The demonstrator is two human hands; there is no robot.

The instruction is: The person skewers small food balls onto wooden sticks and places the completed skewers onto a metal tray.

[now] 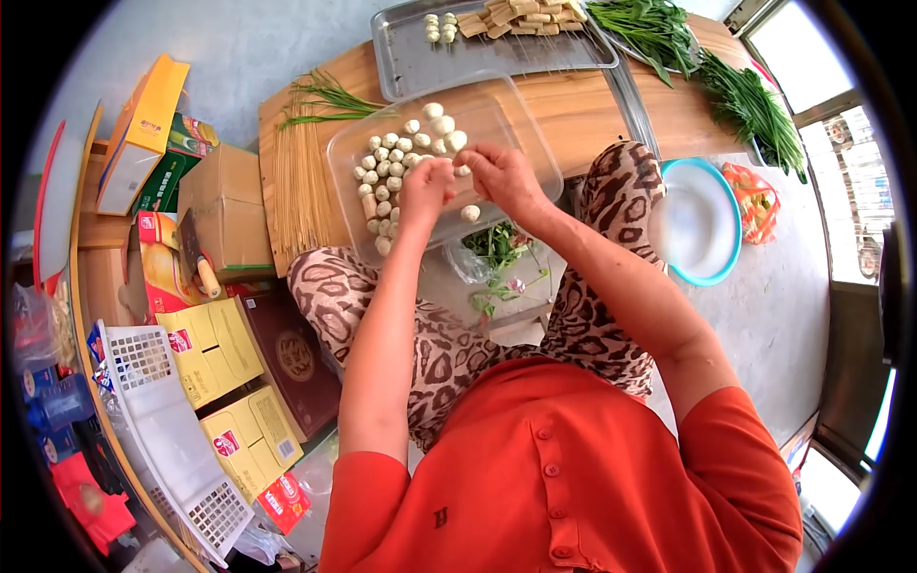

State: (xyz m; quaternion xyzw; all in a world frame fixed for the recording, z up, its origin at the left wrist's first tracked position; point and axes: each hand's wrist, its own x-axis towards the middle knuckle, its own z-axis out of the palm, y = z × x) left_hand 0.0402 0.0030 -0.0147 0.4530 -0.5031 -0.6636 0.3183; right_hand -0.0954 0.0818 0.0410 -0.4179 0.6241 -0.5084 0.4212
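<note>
A clear plastic tray [346,153] on the wooden table holds many pale, speckled round balls [390,169]. Over its near side, my left hand [426,194] is closed, fingers curled in a pinch. My right hand [506,184] meets it from the right, thumb and fingers pressed together. Between the two hands shows one pale ball [463,170]; whether the fingers grip it or it lies behind them I cannot tell. A lone ball [470,213] sits beneath my right hand. Left of the tray lies a bundle of thin wooden skewers [298,186].
A metal tray [401,72] at the back carries skewered balls [440,28] and tan skewered pieces [521,17]. Green leafy vegetables [750,110] lie at right, above a blue-rimmed basin [737,224]. Boxes and a knife [202,267] stand at left.
</note>
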